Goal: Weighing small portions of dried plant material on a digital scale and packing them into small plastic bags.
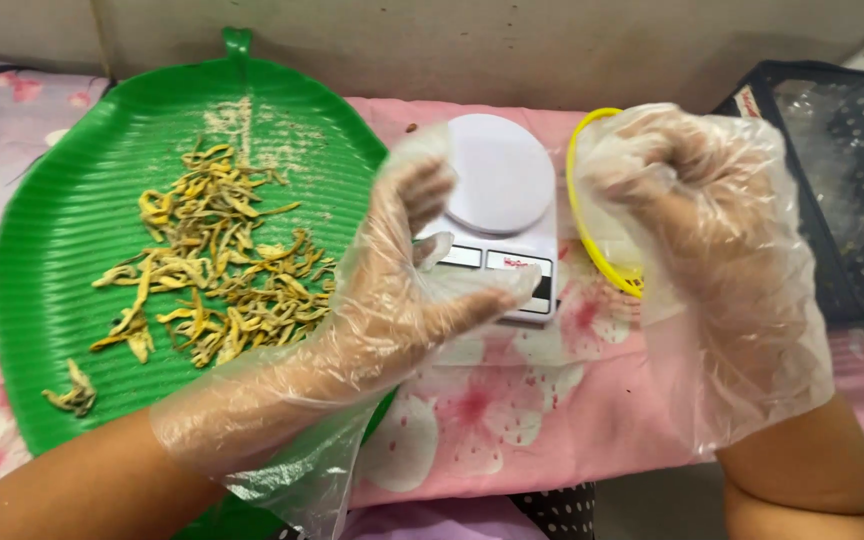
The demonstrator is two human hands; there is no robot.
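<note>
My left hand (392,290), in a loose clear plastic glove, hovers with fingers apart over the right edge of a green leaf-shaped tray (62,200). Its thumb points toward a white kitchen scale (500,180). It holds nothing. A heap of dried yellow-brown strips (222,270) lies on the tray. My right hand (692,220), also gloved, is curled into a fist to the right of the scale. It is in front of a yellow ring-shaped rim (580,215). I cannot tell whether the fist grips anything.
A pink cloth with flower print (552,400) covers the table under the scale. A black perforated basket (852,180) with clear plastic inside stands at the far right. A plain wall runs along the back.
</note>
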